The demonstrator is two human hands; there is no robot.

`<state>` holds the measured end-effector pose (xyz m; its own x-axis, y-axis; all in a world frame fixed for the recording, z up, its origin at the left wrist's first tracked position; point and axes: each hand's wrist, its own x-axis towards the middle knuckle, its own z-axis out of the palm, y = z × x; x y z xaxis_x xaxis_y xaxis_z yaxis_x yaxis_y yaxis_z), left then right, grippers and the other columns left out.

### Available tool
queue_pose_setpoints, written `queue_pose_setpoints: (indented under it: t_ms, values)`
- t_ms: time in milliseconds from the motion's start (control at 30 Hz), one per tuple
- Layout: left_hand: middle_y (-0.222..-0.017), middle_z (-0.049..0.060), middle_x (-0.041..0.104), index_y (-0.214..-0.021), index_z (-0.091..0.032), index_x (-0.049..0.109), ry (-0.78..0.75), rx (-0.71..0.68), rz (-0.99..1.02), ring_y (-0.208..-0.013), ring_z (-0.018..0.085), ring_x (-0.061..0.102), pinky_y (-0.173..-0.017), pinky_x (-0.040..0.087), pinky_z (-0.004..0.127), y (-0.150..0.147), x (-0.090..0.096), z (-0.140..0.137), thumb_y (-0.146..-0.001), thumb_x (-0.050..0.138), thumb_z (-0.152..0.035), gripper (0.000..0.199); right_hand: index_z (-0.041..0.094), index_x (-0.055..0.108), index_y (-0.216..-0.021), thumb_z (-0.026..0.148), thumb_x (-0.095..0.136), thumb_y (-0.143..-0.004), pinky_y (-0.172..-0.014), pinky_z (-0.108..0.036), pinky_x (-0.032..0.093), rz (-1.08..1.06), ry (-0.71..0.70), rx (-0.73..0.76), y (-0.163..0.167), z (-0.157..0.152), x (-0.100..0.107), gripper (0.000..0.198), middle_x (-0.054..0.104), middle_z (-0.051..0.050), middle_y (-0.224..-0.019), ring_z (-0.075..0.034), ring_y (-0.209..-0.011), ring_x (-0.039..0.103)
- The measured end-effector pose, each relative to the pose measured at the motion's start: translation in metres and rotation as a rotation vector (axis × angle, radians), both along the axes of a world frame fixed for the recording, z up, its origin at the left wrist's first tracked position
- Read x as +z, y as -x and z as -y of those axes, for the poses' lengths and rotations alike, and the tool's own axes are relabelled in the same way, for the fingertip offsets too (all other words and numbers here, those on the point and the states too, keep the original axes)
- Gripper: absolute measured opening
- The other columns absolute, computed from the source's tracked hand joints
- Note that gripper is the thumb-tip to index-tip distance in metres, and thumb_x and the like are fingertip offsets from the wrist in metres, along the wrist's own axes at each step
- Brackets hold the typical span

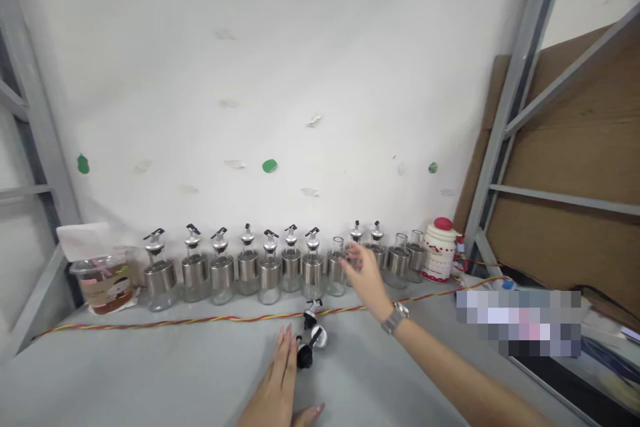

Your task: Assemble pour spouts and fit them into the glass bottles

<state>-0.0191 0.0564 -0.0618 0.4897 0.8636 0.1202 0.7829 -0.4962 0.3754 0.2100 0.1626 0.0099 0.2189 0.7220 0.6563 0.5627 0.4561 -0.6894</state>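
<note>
My left hand (277,380) is held with its fingers stretched out together, just left of several loose pourer stoppers. One black-based pourer stopper (305,355) lies closest to its fingertips, with a silver-topped stopper (320,336) against it and another stopper (312,312) behind. My right hand (367,277) reaches to the back row, fingers curved and apart, with nothing seen between them. Nearest to it is an open-necked glass bottle (336,275) with a steel band. Behind that hand, a bottle with a pourer top (356,233) is partly hidden.
Along the wall stand several steel-banded bottles with pourers (270,272), and open bottles (399,263) at right. A red-yellow twisted wire (215,320) crosses the table (150,373). A plastic container (105,283) stands left, a white-red jar (439,250) right.
</note>
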Motion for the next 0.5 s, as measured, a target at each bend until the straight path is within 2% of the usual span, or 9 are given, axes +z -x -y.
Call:
queue_pose_setpoints:
  t_ms: [67,133,267,367,500]
  values:
    - [-0.141,0.014,0.004,-0.133,-0.005,0.019,0.039,0.005,0.001,-0.129,0.025,0.004,-0.104,0.017,0.040,0.000,0.002,-0.001,-0.077,0.048,-0.037,0.071,0.011,0.046,-0.112,0.041,0.050,-0.074,-0.080,-0.040,0.038,-0.109,-0.045,-0.167,-0.016,-0.028,0.014,0.048,0.051,-0.014,-0.103,-0.024,-0.092,0.050]
    - [-0.141,0.013,0.002,-0.134,-0.005,0.018,0.066,0.007,0.021,-0.129,0.025,0.002,-0.105,0.016,0.039,0.000,0.001,-0.002,-0.077,0.048,-0.039,0.072,0.008,0.051,-0.105,0.044,0.053,-0.070,-0.077,-0.039,0.039,-0.167,-0.055,-0.245,-0.026,-0.051,0.021,0.050,0.054,-0.014,-0.096,-0.025,-0.087,0.051]
    - [-0.141,0.013,0.002,-0.133,-0.006,0.020,0.086,0.014,0.043,-0.129,0.024,0.003,-0.104,0.017,0.038,-0.001,-0.001,-0.003,-0.077,0.050,-0.041,0.073,0.011,0.060,-0.081,0.049,0.056,-0.067,-0.066,-0.034,0.041,-0.177,-0.028,-0.257,-0.029,-0.075,0.016,0.041,0.060,-0.008,-0.075,-0.021,-0.072,0.054]
    - [-0.140,0.014,0.003,-0.132,-0.005,0.022,0.067,0.032,0.042,-0.129,0.024,0.002,-0.104,0.017,0.038,-0.002,-0.002,-0.003,-0.076,0.052,-0.039,0.072,0.012,0.058,-0.086,0.045,0.054,-0.075,-0.064,-0.032,0.043,-0.192,-0.002,-0.259,-0.025,-0.081,0.006,0.035,0.060,-0.003,-0.077,-0.016,-0.068,0.056]
    - [-0.140,0.013,0.003,-0.133,-0.007,0.022,0.092,0.018,0.052,-0.129,0.024,0.002,-0.104,0.017,0.039,-0.002,-0.001,-0.003,-0.075,0.053,-0.040,0.073,0.013,0.055,-0.094,0.036,0.047,-0.084,-0.066,-0.031,0.047,-0.181,0.005,-0.224,-0.024,-0.083,-0.002,0.026,0.059,-0.002,-0.087,-0.013,-0.072,0.057]
